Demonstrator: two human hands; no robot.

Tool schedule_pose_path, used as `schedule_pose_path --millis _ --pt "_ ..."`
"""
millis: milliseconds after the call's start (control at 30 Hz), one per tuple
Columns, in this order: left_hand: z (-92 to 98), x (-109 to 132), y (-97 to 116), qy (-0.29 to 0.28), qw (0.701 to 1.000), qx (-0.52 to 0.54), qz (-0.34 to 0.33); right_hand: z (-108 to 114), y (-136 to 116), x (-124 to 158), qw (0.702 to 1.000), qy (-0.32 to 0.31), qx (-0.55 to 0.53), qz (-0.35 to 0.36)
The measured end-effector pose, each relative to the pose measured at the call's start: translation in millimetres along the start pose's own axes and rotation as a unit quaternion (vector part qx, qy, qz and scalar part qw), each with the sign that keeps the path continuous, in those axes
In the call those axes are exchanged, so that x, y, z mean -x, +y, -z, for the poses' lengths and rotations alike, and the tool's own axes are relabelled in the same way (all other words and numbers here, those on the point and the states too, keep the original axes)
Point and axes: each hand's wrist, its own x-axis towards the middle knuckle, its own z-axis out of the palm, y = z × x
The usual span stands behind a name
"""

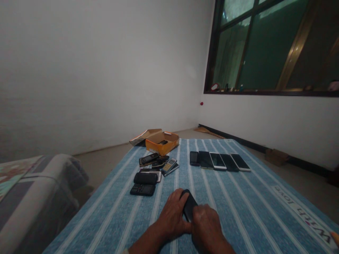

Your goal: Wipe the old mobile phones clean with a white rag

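Note:
Both my hands rest low in the middle of a blue striped cloth (pixel 238 211). My left hand (pixel 172 215) and my right hand (pixel 205 225) are wrapped together round a black phone (pixel 188 206), whose top end sticks out between them. Beyond them on the left lies a loose heap of old keypad phones (pixel 153 169). A neat row of several smartphones (pixel 218 161) lies side by side further back on the right.
An open orange cardboard box (pixel 162 141) with a dark phone inside stands at the cloth's far edge, its lid beside it. A grey padded seat (pixel 34 197) is at the left. White walls and a dark window (pixel 272 46) close the room.

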Motion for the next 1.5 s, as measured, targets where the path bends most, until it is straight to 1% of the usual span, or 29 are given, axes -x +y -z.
schedule_pose_path --millis 100,200,333,467,567,700,833,933,1033,1100,1167,1267,1333,1400,1500 --pt "0.4 0.5 -0.7 0.000 1.000 -0.006 0.005 1.5 -8.4 2.9 1.000 -0.019 -0.002 -0.009" --pt "0.3 2.3 -1.9 0.006 1.000 -0.008 0.000 1.2 -11.3 4.3 1.000 -0.028 -0.014 -0.001" --pt "2.5 2.2 1.1 -0.001 1.000 0.000 0.004 3.6 -4.3 2.2 1.000 -0.025 -0.005 -0.007" --pt "3.4 -0.2 4.7 -0.010 1.000 0.011 0.021 7.6 6.2 -2.8 0.999 -0.027 0.011 -0.035" --pt "2.1 -0.2 3.5 -0.013 0.999 0.014 0.030 5.3 8.5 -3.7 0.999 -0.009 0.028 -0.044" --pt "1.7 1.8 1.8 -0.010 1.000 0.017 0.023 -7.0 1.3 1.0 0.999 0.018 0.023 -0.022" --pt "2.9 2.2 2.9 -0.007 1.000 0.020 0.013 -16.6 -4.4 3.1 1.000 0.023 -0.003 -0.006" --pt "2.1 2.3 0.8 -0.006 1.000 0.024 0.015 -13.7 1.5 -1.2 0.999 0.032 -0.017 -0.039" --pt "0.7 3.6 -4.9 -0.022 0.999 0.033 0.013 -5.7 11.9 -6.2 0.997 0.042 -0.018 -0.066" --pt "0.5 4.8 -8.0 -0.035 0.999 0.034 0.012 -2.6 16.0 -6.9 0.997 0.040 -0.020 -0.060" --pt "1.2 5.5 -8.9 -0.034 0.999 0.032 0.014 -3.8 15.1 -4.5 0.998 0.038 -0.027 -0.039" --pt "3.2 5.8 -6.9 -0.028 0.999 0.030 0.012 -12.3 7.4 1.7 0.997 0.037 -0.062 0.019" --pt "3.8 5.7 -5.6 -0.033 0.999 0.030 0.008 -17.9 3.4 4.3 0.995 0.031 -0.079 0.043" --pt "2.8 5.9 -5.8 -0.040 0.999 0.032 0.008 -20.2 4.0 3.9 0.996 0.027 -0.077 0.041" --pt "-1.2 6.4 -8.2 -0.040 0.998 0.036 0.012 -18.3 11.5 -0.6 0.997 0.024 -0.063 0.023"
